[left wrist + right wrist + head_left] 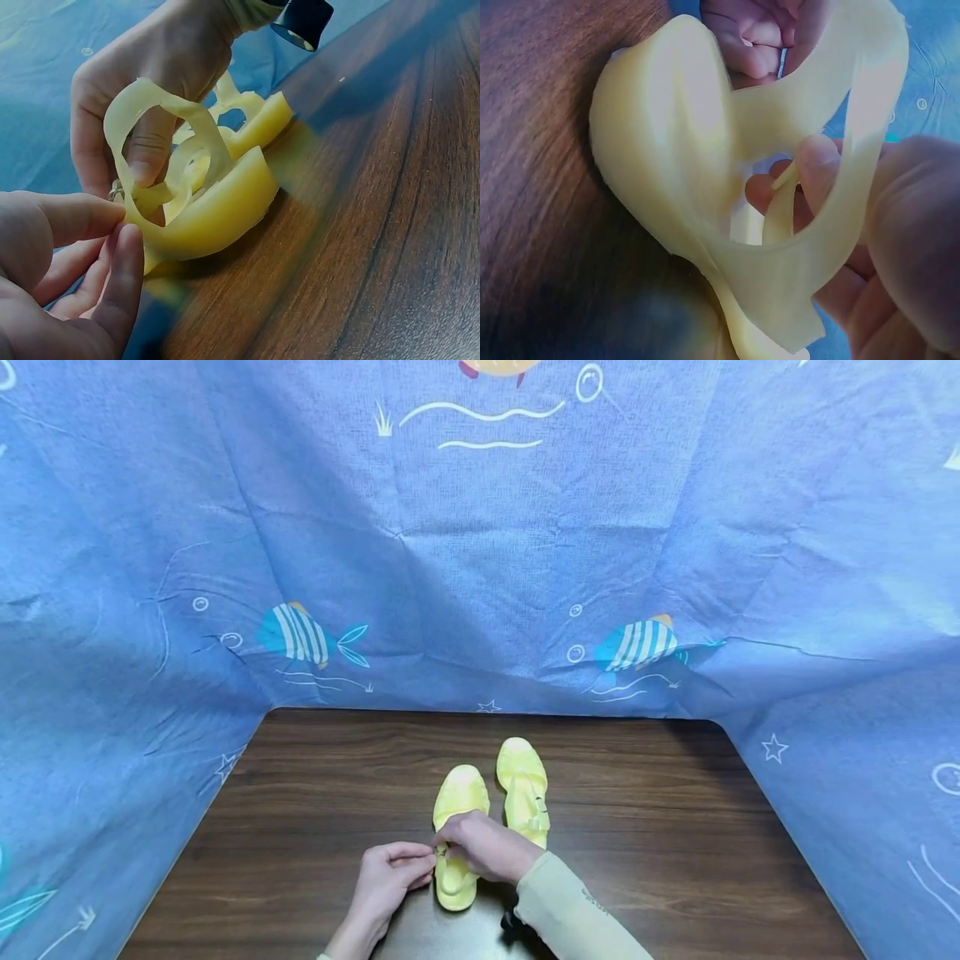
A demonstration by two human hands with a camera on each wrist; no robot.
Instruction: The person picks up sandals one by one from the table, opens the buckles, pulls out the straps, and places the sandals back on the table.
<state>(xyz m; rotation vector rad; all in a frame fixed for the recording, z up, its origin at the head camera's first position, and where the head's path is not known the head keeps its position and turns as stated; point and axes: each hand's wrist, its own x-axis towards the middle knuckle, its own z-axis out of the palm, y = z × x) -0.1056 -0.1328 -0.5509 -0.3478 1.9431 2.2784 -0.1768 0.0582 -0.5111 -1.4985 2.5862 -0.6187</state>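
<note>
A yellow jelly sandal (461,791) lies on the table, its toe pointing away, with both hands at its ankle strap. At its left side my left hand (384,878) pinches the strap (133,214) beside a small metal buckle (115,190) between thumb and forefinger. My right hand (491,847) reaches across the sandal from the right. Its thumb and fingers pinch a thin strap end (781,206), seen through the strap loop in the right wrist view. Whether the strap end passes through the buckle is hidden by fingers. The matching yellow sandal (521,768) lies to the right, slightly farther back.
Both sandals are on a dark wood-grain table (660,827). A blue cloth (480,568) printed with fish hangs behind and along both sides of it. A black device (303,22) is worn at my right wrist, by the pale sleeve (573,906).
</note>
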